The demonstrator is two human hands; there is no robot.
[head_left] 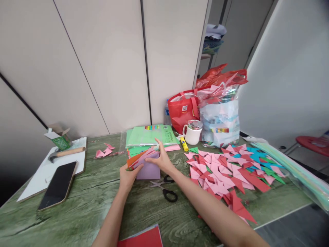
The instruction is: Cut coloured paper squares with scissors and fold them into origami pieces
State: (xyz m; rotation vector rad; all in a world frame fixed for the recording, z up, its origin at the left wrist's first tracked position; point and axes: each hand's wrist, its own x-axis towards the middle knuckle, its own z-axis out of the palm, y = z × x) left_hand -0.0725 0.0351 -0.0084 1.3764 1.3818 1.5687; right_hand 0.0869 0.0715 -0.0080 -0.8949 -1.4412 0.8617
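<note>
head view: left hand (126,177) and right hand (163,161) both grip a fanned stack of lilac, pink and orange paper sheets (148,170), thumbs in front, over the green wood-grain table (87,195). judged part-done: folded pink, red, blue and green paper pieces (218,168) lie heaped at right; the held sheets look uncreased. the translucent printed plastic bag (219,118) contains similar pieces; the white lidded mug's (193,134) contents cannot be told.

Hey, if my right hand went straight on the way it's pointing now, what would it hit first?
Past the colored paper it's gripping, your right hand would probably meet the green paper pack first, though depth is hard to judge here.
</note>
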